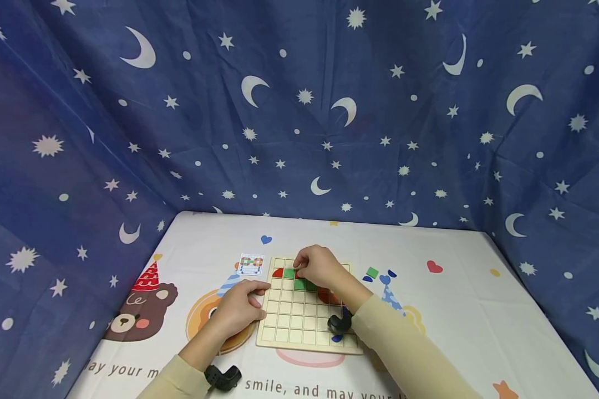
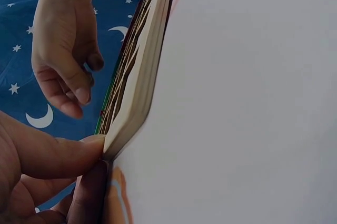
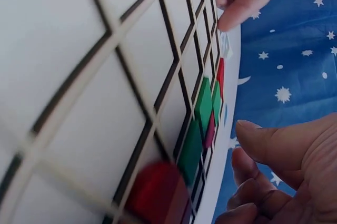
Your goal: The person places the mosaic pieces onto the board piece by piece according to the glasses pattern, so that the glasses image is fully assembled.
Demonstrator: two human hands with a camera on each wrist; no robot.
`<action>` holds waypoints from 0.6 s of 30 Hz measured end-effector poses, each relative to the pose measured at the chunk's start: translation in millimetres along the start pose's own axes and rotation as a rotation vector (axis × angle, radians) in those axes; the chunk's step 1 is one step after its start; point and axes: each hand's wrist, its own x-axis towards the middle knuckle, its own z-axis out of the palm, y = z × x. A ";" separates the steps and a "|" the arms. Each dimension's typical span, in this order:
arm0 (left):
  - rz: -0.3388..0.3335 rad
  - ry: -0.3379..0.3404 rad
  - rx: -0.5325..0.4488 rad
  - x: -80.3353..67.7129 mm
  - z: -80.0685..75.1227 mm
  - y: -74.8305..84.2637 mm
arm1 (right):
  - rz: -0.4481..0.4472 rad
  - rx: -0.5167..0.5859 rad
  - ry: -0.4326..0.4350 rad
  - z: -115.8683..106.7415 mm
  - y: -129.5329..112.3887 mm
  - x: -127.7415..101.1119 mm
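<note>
On the table point(image 1: 459, 310) lay the board point(image 1: 283, 321), left hand point(image 1: 238, 311) touching its edge, finger and thumb apart; right hand point(image 1: 323, 267) over the far rows, grip impossible to tell! Piece-placing, apparently; the next move needed clean seating among its green squares point(image 1: 299, 285).

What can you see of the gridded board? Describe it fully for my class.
The gridded board is pale, flat and wood-looking, with thin raised bars dividing it into square cells and a plain outer rim. It lies flat on the printed white cloth. Red pieces, green pieces and blue pieces sit on it. The person's left grip touches its left edge; the right arm hides part of its right side.
</note>
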 end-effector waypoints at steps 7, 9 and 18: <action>-0.005 0.005 -0.004 0.2 1.0 0.5 | 0.014 -0.010 0.028 -17.9 13.6 -17.4; -0.005 0.005 -0.005 0.0 1.1 1.1 | 0.027 -0.017 0.039 -23.3 18.2 -23.3; -0.007 0.003 -0.006 -0.9 1.6 0.7 | 0.082 -0.031 0.099 -43.6 45.0 -47.5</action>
